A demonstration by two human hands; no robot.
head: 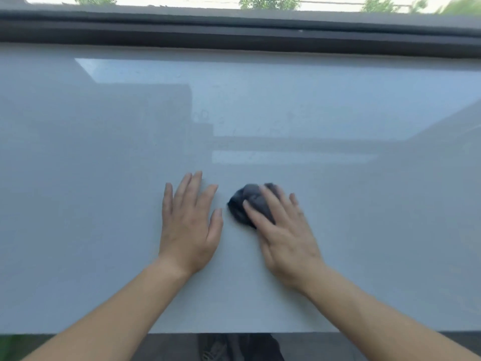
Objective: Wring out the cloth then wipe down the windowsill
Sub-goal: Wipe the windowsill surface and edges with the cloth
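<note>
The 2 hands lie near the front edge of the grey windowsill (364,217). The left hand (188,225) rests flat with fingers spread, holding nothing. The right hand (283,238) presses straight fingers onto a bunched dark cloth (240,205) just beside it. Wringing seems done and wiping begun. Faint ring marks (204,115) farther back, toward the dark window track (234,35), suggest much is left.

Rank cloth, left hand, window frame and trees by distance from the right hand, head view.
1. cloth: touching, under the fingers of the right hand.
2. left hand: flat on the windowsill, just left of the cloth.
3. window frame: dark strip along the sill's far edge.
4. trees: outside, beyond the frame.
</note>
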